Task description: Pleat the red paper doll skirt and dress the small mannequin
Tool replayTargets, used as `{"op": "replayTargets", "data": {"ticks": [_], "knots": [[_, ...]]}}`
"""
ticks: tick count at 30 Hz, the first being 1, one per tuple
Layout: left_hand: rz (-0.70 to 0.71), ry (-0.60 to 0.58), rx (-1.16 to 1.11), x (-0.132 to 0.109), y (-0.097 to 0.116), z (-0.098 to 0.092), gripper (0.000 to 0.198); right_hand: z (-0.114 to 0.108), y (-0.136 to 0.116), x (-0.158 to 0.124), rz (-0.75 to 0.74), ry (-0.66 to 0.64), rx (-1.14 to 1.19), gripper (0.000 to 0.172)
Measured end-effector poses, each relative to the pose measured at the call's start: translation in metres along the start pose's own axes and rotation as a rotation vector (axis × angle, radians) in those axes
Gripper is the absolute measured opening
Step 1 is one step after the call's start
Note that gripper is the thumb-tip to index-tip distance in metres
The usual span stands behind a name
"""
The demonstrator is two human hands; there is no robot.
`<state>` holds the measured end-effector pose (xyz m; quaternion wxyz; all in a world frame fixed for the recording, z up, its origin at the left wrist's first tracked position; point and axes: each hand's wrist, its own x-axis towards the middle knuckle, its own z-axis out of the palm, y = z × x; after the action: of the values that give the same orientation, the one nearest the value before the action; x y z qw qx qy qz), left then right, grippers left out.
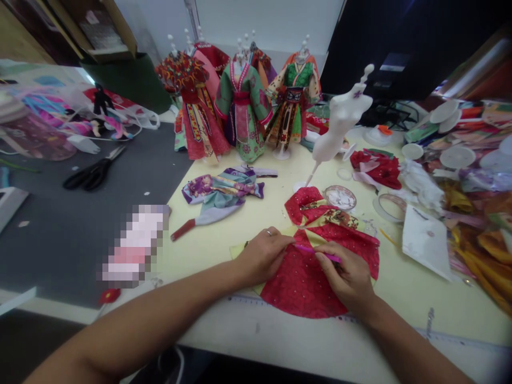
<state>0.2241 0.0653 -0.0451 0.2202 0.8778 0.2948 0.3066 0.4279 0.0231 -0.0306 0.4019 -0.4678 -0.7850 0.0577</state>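
Note:
A red doll-sized garment [308, 288] with yellow edging and a speckled pattern lies spread on the pale yellow mat. Across its upper part runs a narrow magenta strip [306, 248], perhaps ribbon; its exact kind is unclear. My left hand [267, 255], with a ring on one finger, is closed at the strip's left end, over the red cloth. Thumb and fingers of my right hand [346, 274] pinch the strip near its right end. Just beyond the hands lies the garment's red and patterned top part [306, 205].
Dressed doll forms [244, 106] stand at the back, beside a bare white mannequin [340, 122]. A purple and blue doll robe [224, 192] lies left of centre. Black scissors [92, 173] rest on the grey mat. Tape rolls [390, 207], a white packet [426, 240] and fabrics crowd the right.

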Motion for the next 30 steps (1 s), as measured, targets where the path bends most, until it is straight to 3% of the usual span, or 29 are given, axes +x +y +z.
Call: {"op": "replayTargets", "data": {"ticks": [17, 30], "knots": [[-0.005, -0.075, 0.077, 0.0015, -0.0008, -0.0005, 0.027, -0.0023, -0.0014, 0.0014, 0.003, -0.007, -0.010, 0.008], [0.134, -0.148, 0.301, 0.0010, 0.0008, 0.0014, 0.029, -0.0026, -0.0030, 0.0018, -0.127, -0.054, 0.066, 0.017]]}}
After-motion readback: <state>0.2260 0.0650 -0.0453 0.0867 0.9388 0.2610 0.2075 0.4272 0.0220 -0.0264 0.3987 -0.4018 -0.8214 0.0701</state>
